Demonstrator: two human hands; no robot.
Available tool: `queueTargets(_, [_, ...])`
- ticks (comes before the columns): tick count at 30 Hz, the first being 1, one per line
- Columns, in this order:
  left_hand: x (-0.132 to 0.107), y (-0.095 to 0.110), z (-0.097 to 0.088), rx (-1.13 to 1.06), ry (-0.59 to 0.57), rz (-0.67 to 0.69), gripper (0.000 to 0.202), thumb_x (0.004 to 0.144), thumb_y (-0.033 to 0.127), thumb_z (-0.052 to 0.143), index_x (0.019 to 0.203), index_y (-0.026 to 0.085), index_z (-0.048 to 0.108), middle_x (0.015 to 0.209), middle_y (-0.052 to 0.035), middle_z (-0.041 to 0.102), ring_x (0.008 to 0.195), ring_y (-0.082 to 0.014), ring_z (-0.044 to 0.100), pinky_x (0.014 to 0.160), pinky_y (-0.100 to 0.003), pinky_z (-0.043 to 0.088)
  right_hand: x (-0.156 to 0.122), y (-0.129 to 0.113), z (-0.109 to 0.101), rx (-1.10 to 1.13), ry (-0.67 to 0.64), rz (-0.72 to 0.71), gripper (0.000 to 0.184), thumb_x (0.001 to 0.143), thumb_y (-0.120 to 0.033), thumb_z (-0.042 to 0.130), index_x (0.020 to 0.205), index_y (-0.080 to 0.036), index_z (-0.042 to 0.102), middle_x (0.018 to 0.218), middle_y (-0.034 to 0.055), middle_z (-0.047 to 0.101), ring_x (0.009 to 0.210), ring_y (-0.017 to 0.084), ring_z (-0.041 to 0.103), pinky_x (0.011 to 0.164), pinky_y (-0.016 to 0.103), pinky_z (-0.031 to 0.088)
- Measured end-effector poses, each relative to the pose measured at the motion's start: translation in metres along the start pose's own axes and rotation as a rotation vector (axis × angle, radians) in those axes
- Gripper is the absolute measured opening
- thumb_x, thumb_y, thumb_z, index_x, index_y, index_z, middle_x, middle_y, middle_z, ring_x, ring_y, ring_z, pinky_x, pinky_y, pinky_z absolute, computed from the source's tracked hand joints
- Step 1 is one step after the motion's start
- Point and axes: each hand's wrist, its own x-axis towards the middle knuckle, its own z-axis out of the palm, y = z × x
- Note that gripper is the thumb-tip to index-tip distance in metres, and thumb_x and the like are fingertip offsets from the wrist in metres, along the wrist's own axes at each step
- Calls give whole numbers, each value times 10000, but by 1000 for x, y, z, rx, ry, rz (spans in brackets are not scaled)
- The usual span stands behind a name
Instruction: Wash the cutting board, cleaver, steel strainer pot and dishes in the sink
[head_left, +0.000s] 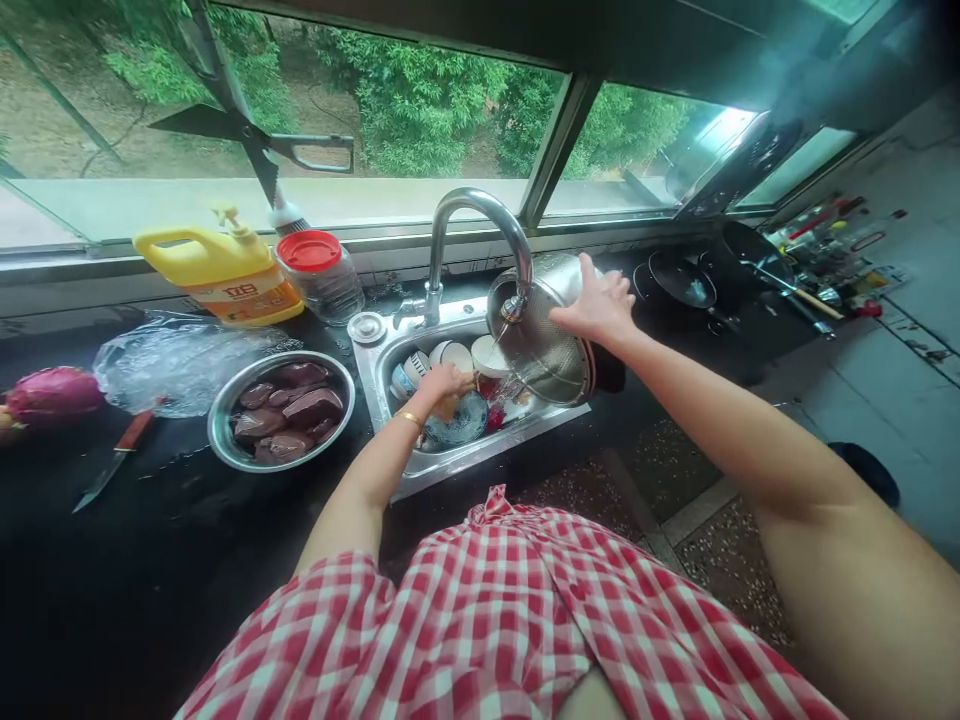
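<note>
My right hand (598, 303) grips the rim of a round steel mesh strainer (541, 345) and holds it tilted on edge under the curved tap (480, 225), where water runs onto it. My left hand (442, 383) is down inside the steel sink (390, 350), fingers curled on something yellowish I cannot make out, just above a blue patterned bowl (461, 420). Several white bowls and cups (450, 357) lie in the sink behind it.
On the dark counter to the left sit a steel bowl of dark meat pieces (283, 410), a yellow detergent jug (225, 270), a red-lidded jar (319, 275), a plastic bag (176, 360), a knife (112, 458) and a dragon fruit (52, 395). Pans (705, 275) rest on the stove at right.
</note>
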Motion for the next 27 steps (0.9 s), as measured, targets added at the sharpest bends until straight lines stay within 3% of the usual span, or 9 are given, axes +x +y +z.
queueTargets(3, [16,-29,-21,-201,178,-147,485,897,466,381,1139,112,606,1163,-187,637,1083,-292,595,900,-353,426,-6,1,-4,-45,46,-94,1006,624,-455,718,1442,-168,209,1276,224,325,1165,454,323,892,615,284])
queueTargets(6, [30,-52,-45,-302,328,-296,491,932,424,282,1061,99,628,1087,-203,664,1037,-301,613,855,-368,444,-14,6,-4,-66,93,-143,1005,632,-460,712,1446,-168,199,1274,213,308,1159,441,315,892,616,288])
queueTargets(11, [44,-59,-62,-211,514,-372,428,939,325,292,1095,65,595,1113,-242,639,1074,-322,593,893,-410,434,-19,19,-7,-78,136,-120,990,633,-439,700,1449,-177,203,1252,194,313,1152,427,316,884,628,311])
queueTargets(16, [58,-55,-82,-110,583,-401,450,949,359,269,1040,74,605,1061,-241,650,1025,-335,615,865,-454,458,-16,37,-15,-95,180,-44,982,629,-433,692,1451,-184,216,1254,181,316,1159,425,318,887,633,329])
queueTargets(20, [70,-55,-104,-81,555,-419,425,947,334,293,1029,42,590,1097,-243,639,1062,-325,597,887,-445,450,-11,60,-21,-32,186,32,974,649,-417,674,1464,-186,194,1269,184,319,1199,443,299,907,656,310])
queueTargets(27, [69,-54,-117,-34,452,-444,454,958,319,249,1048,-22,536,1178,-243,599,1102,-295,561,898,-406,432,-5,138,-29,321,246,254,937,639,-378,669,1459,-174,263,1327,172,395,1251,411,349,1003,610,292])
